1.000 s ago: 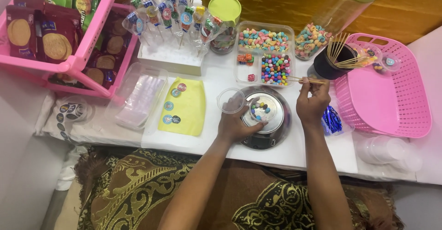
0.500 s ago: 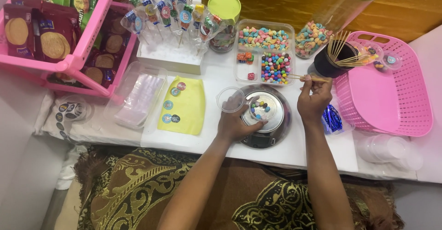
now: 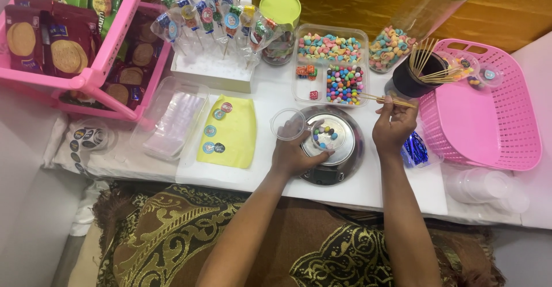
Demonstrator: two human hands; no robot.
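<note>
the left hand (image 3: 296, 155) rested on the edge of a round metal kitchen scale (image 3: 332, 146), its fingers curled around a small clear cup (image 3: 325, 136) that sat on the scale's pan and held a few coloured candies. just beside that hand, on its far left side, a clear round lid (image 3: 287, 124) leaned against the fingers; whether the hand gripped it too could not be told. the right hand (image 3: 393, 127) was raised just right of the scale, fingers pinched shut on a thin wooden skewer (image 3: 386, 99) that lay level and pointed left. straight beyond both hands stood a clear divided tray of candies (image 3: 330, 67). beyond the right hand was a black cup of skewers (image 3: 415, 79), and to its right a pink basket (image 3: 489, 126). left of the left hand lay a yellow sticker sheet (image 3: 230, 131).
</note>
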